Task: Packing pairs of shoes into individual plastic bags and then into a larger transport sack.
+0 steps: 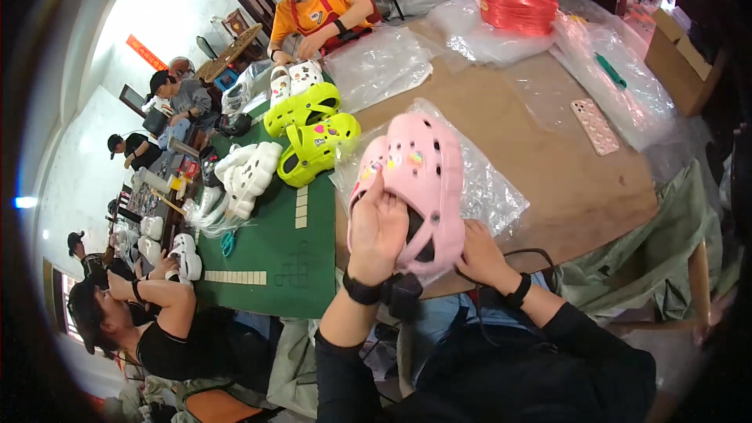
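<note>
A pair of pink clogs (424, 153) with small colourful charms stands before me over a clear plastic bag (492, 197). My left hand (379, 227) is at the left side of the nearer clog, palm turned up, and holds it; some of its fingers are hidden behind the shoe. At the heel of the same clog, my right hand (482, 254) grips the edge, its fingertips partly out of sight. The second pink clog shows only in part behind the first, on the left.
Lime-green clogs (313, 149) and white clogs (252, 176) lie on the green table mat (274, 290), near blue scissors (228, 244). Rightward are a patterned phone (594, 126), a green cutter (610, 70) and red twine (517, 8). Co-workers sit opposite and leftward.
</note>
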Demonstrator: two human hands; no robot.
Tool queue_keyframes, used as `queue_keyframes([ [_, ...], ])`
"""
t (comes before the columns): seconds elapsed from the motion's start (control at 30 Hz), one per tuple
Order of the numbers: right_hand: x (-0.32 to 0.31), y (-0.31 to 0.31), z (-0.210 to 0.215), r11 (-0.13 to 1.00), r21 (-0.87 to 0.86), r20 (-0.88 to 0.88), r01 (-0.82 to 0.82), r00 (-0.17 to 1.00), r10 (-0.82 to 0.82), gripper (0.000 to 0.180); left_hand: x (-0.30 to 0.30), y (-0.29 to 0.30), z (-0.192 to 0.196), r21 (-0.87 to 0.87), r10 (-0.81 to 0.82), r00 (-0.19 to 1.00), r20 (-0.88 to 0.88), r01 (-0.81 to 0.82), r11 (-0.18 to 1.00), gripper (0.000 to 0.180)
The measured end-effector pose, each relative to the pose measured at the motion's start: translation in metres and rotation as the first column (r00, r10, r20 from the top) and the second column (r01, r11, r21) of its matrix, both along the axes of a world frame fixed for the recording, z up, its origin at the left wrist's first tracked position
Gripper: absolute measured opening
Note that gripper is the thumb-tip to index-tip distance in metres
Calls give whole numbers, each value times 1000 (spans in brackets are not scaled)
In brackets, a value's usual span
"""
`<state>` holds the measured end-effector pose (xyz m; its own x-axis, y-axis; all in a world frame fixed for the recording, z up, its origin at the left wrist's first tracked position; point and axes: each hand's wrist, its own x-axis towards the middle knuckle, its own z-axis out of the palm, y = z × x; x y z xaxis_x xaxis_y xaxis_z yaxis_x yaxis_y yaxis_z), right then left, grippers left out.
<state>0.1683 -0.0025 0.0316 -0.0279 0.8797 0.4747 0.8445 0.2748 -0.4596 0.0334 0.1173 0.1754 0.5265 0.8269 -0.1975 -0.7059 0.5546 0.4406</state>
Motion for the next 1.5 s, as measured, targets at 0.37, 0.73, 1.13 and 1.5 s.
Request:
queue_keyframes([
  [0.37, 2, -14, 9, 991, -112, -620, 71, 775, -125, 23, -33, -66, -9, 551, 219, 507, -834, 786, 278, 34],
  [0.73, 1, 56, 86, 948, 174, 175, 267, 939, -297, 64, -51, -92, -122, 559, 875, 241, -421, 828, 41, 32],
  [1.13, -28, 132, 85, 849, -330, 93, 413, 909, -406, 66, -46, -108, -150, 380, 910, 67, -409, 919, 103, 51],
  [1.5, 12, 150, 97, 827, -534, -102, 174, 958, -267, 31, -47, -89, -119, 370, 803, 142, -579, 923, 104, 50],
])
